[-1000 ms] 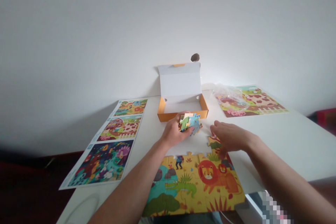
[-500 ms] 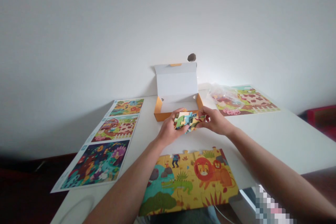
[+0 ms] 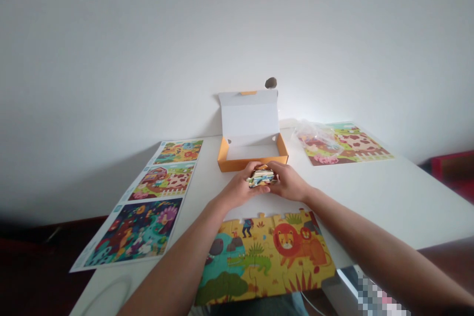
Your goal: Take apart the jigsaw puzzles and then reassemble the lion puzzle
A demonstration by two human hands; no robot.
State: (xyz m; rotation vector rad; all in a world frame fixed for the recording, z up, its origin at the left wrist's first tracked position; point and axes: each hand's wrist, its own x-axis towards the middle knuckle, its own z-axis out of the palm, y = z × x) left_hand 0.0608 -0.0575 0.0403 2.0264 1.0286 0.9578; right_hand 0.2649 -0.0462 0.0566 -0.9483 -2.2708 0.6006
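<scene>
A stack of jigsaw puzzle pieces [image 3: 262,177] is held between both hands, in front of the cardboard box. My left hand [image 3: 240,185] grips its left side, with the thumb along the near edge. From the right, my right hand [image 3: 289,180] closes round the other side, fingers curled over the top. Below the hands lies a partly joined jigsaw puzzle [image 3: 264,256] showing lions and a crocodile; its far edge has open tabs. My left forearm covers part of its left side.
An orange box [image 3: 252,164] with a white inside stands with its lid raised against the wall. At left lies a sheet with three pictures [image 3: 163,182]. A clear plastic bag [image 3: 314,133] rests on a farm puzzle [image 3: 359,143] at right.
My right hand has moved left and closed in on the stack. The pieces that were fanned out between my hands are now squared together, slightly lower and nearer.
</scene>
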